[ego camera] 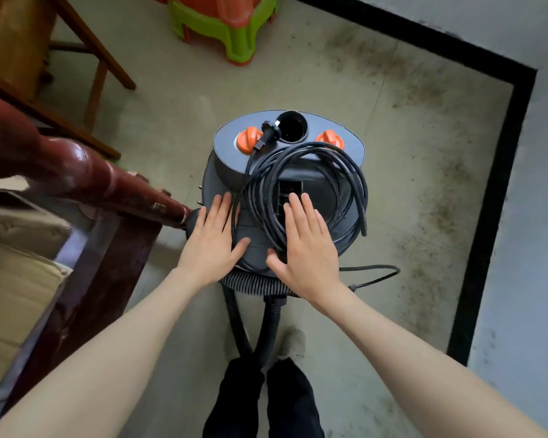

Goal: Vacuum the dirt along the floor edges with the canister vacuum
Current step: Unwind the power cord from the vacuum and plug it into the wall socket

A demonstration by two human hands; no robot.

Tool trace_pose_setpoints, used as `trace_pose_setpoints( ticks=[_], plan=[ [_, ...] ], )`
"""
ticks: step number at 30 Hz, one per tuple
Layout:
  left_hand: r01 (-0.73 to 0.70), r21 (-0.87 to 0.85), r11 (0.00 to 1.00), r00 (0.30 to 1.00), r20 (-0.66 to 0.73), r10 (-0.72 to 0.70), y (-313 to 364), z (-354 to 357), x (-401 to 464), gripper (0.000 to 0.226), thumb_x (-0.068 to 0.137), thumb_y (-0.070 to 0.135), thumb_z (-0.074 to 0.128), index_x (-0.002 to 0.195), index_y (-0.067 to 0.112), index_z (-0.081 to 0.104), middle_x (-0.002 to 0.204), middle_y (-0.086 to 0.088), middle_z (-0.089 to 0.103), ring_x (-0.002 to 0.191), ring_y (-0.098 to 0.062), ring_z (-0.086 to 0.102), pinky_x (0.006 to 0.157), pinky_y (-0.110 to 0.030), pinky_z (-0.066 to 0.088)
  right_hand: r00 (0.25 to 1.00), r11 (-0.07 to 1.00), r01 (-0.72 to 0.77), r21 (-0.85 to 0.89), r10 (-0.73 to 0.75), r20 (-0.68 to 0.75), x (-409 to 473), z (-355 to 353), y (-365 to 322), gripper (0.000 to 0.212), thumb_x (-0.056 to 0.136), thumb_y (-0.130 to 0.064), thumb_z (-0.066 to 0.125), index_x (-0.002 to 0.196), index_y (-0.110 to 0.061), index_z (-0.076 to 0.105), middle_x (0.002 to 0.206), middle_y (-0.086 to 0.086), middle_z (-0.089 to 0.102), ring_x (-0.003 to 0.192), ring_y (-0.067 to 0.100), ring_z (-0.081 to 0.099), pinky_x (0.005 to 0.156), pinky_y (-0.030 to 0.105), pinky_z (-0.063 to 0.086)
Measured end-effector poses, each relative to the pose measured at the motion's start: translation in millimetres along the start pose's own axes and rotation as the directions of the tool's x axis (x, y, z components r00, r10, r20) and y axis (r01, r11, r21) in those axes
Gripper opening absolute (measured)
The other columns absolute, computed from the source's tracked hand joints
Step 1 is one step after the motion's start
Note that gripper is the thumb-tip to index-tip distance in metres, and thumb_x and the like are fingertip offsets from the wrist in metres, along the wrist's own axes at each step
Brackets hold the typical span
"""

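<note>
On the floor (178,99), near the corner where two walls meet: gray vacuum (323,197), standing up, round top facing the camera. Black cord (301,172) looped in a pile on top, plug (271,129) lying beside the open hole (293,128), between two orange knobs (249,139). Left hand (212,238) flat on the near left side of the top, fingers straight, grip wide, holding nothing. Right hand (306,245) flat on the cord pile, fingers straight and a bit spread, grip wide too. Ribbed hose (253,284) at the near side, just under both wrists, then down between the legs (263,403). Dirt (431,197) in dark specks along the floor edges by the black baseboard (500,197), thick near the corner. Green and orange stool (231,23) at the far edge. Brown wooden post (86,175) at the left, tip close to the left hand.
</note>
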State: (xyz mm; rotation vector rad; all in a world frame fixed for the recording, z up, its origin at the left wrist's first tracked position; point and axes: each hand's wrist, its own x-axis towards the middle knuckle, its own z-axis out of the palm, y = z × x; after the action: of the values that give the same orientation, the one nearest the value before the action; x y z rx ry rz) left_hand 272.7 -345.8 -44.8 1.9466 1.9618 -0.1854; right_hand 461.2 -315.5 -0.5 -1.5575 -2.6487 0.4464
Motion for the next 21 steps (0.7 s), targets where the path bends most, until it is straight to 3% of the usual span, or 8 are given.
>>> trace_pose_setpoints(
  ticks=[9, 21],
  plan=[
    [-0.088, 0.064, 0.994, 0.995, 0.044, 0.085, -5.2, 6.5, -32.8, 0.077, 0.097, 0.049, 0.031, 0.151, 0.003, 0.001, 0.159, -0.016, -0.006, 0.146, -0.027, -0.008, 0.116, -0.039, -0.007, 0.997, 0.997, -0.072, 0.016, 0.072, 0.004, -46.1, 11.1, -26.6, 0.081, 0.086, -0.041, 0.063, 0.145, 0.008, 0.037, 0.157, 0.021, 0.029, 0.149, 0.035, 0.02, 0.117, 0.046, 0.027],
    [-0.157, 0.007, 0.988, 0.985, 0.07, 0.156, -13.5, 30.0, -96.9, 0.079, 0.096, 0.05, 0.032, 0.151, 0.004, -0.002, 0.159, -0.012, -0.009, 0.146, -0.023, -0.013, 0.117, -0.038, -0.007, 0.986, 0.986, -0.168, 0.006, 0.168, 0.003, -110.7, 27.2, -66.8, 0.082, 0.083, -0.039, 0.066, 0.144, 0.008, 0.037, 0.156, 0.021, 0.031, 0.149, 0.034, 0.02, 0.116, 0.047, 0.031]
  ],
)
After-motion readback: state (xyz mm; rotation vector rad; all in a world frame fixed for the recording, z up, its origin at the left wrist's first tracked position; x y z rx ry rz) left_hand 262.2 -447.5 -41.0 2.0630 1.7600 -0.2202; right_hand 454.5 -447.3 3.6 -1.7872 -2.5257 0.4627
